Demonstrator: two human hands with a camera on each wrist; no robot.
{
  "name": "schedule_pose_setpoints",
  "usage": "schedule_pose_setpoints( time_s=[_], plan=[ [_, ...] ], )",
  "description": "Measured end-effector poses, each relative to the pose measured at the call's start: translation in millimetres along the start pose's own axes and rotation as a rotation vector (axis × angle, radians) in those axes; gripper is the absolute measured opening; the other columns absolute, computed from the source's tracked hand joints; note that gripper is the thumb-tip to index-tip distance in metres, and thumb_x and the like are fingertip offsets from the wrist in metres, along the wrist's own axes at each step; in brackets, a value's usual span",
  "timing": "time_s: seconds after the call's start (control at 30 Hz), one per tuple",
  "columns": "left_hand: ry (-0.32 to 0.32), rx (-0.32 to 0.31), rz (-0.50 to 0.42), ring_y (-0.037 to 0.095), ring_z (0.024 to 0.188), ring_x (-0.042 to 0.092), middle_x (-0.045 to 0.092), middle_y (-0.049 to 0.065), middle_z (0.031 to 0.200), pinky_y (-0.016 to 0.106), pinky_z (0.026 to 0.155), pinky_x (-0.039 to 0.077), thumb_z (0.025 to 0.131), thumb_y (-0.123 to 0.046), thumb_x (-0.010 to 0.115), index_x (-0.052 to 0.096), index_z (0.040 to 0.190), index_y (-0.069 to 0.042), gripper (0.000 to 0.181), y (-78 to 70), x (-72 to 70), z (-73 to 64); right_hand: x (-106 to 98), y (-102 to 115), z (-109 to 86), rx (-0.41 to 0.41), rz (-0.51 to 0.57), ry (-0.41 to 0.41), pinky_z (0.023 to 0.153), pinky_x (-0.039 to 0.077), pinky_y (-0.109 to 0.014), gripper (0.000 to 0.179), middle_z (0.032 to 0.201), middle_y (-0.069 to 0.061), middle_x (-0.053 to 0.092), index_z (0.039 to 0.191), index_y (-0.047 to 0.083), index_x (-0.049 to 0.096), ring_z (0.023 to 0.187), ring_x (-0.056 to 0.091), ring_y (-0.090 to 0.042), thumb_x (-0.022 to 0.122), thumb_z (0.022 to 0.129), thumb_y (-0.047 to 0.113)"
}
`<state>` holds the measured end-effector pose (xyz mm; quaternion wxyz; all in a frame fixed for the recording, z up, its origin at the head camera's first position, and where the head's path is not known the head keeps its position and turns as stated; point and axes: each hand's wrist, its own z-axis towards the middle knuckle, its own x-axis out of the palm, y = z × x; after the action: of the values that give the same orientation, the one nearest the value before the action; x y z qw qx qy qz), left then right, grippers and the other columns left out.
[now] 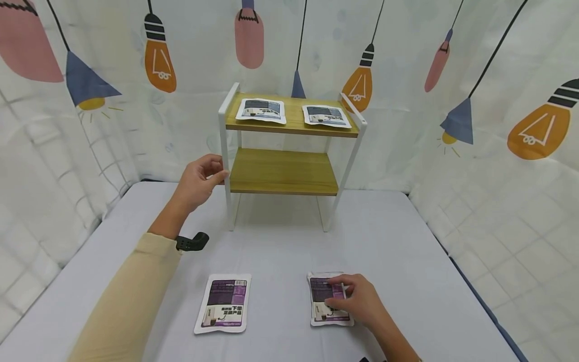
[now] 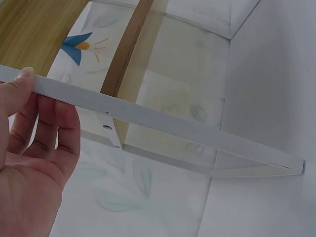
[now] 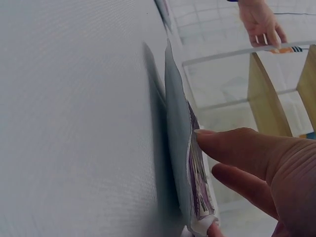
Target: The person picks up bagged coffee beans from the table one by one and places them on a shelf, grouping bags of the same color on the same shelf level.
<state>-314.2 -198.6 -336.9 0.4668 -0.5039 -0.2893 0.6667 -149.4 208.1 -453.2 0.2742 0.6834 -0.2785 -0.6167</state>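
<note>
In the head view my left hand point(image 1: 201, 181) grips the left white post of a small two-tier shelf point(image 1: 284, 172), thumb on one side and fingers curled behind. The left wrist view shows the same hold on the white frame point(image 2: 163, 121). My right hand point(image 1: 357, 300) is at the right-hand purple-and-white pouch point(image 1: 320, 296), low over the white tabletop. In the right wrist view its thumb point(image 3: 222, 143) presses the printed face and a fingertip meets the pouch's edge. A second purple-and-white pouch point(image 1: 223, 303) lies flat to the left.
On the shelf's top board point(image 1: 294, 106) lie two blue-and-white pouches, one left point(image 1: 261, 110) and one right point(image 1: 326, 116). The lower board point(image 1: 282, 171) is wood-coloured. A curtain point(image 1: 194, 125) printed with lamps surrounds the white table point(image 1: 276, 256).
</note>
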Motion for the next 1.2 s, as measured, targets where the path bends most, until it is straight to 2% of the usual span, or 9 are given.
schedule_pose_setpoints(
  time_s=[0.73, 1.0, 1.2],
  plan=[
    [-0.001, 0.007, -0.002, 0.018, 0.108, 0.066, 0.065, 0.014, 0.115, 0.014, 0.087, 0.055, 0.103, -0.023, 0.063, 0.061, 0.131, -0.015, 0.030, -1.8, 0.3, -1.4, 3.0, 1.3, -0.4, -0.005, -0.064, 0.000, 0.063, 0.042, -0.029, 0.041, 0.100, -0.005, 0.065, 0.104, 0.025, 0.079, 0.082, 0.055, -0.017, 0.096, 0.067, 0.021],
    [0.000, 0.002, 0.001, 0.019, 0.109, 0.065, 0.065, 0.013, 0.116, 0.014, 0.087, 0.055, 0.103, -0.024, 0.063, 0.061, 0.131, -0.015, 0.030, -1.1, -0.1, -0.4, 3.4, 4.9, -3.2, -0.043, -0.075, -0.028, 0.065, 0.043, -0.030, 0.040, 0.098, -0.006, 0.063, 0.102, 0.023, 0.079, 0.081, 0.056, -0.017, 0.096, 0.065, 0.018],
    [0.001, 0.011, -0.008, 0.016, 0.108, 0.065, 0.065, 0.013, 0.116, 0.013, 0.086, 0.055, 0.103, -0.023, 0.063, 0.061, 0.131, -0.015, 0.030, 0.1, -0.3, 0.2, 3.8, 7.0, -3.6, -0.056, -0.127, -0.040, 0.067, 0.044, -0.030, 0.040, 0.097, -0.006, 0.062, 0.103, 0.024, 0.079, 0.081, 0.055, -0.017, 0.096, 0.066, 0.020]
  ],
)
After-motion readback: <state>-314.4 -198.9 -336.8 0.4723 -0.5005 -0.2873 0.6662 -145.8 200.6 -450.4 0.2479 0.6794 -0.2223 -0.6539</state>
